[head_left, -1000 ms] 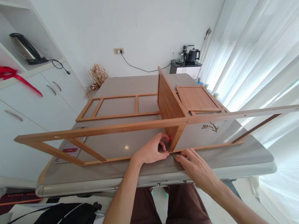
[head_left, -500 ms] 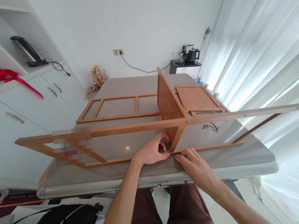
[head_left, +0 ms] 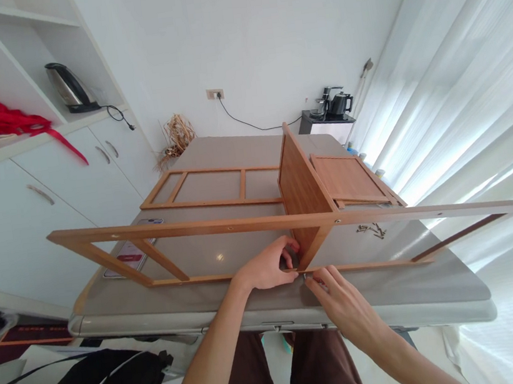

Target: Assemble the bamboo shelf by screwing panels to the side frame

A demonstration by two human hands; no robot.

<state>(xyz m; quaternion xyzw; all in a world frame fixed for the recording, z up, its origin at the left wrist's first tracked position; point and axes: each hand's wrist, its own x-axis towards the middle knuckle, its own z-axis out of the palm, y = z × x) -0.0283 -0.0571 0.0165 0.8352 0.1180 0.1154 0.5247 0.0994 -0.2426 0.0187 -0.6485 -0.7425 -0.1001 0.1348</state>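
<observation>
A long wooden frame [head_left: 190, 228] stands on edge along the table's near side. An upright wooden panel [head_left: 301, 180] meets it at a right angle. My left hand [head_left: 268, 264] is closed around the frame's lower rail at this joint, with fingers behind it against the panel's foot and the thumb in front. Just to the right, my right hand [head_left: 339, 294] pinches a small metal screw [head_left: 304, 276] at the rail's outer face. The fingertips cover most of the screw. Several loose screws [head_left: 372, 230] lie on the table behind the frame.
Flat on the grey table [head_left: 240, 136] lie another wooden frame [head_left: 216, 171] and a framed wooden panel [head_left: 346, 177]. A printed item with a purple patch [head_left: 129, 257] lies behind the long frame's left end. White cabinets [head_left: 56, 180] stand left, curtains [head_left: 470, 94] right.
The whole view has shifted slightly, so things sit a little lower and farther right. Both hands stay at the same joint, and the right fingers still pinch the screw.
</observation>
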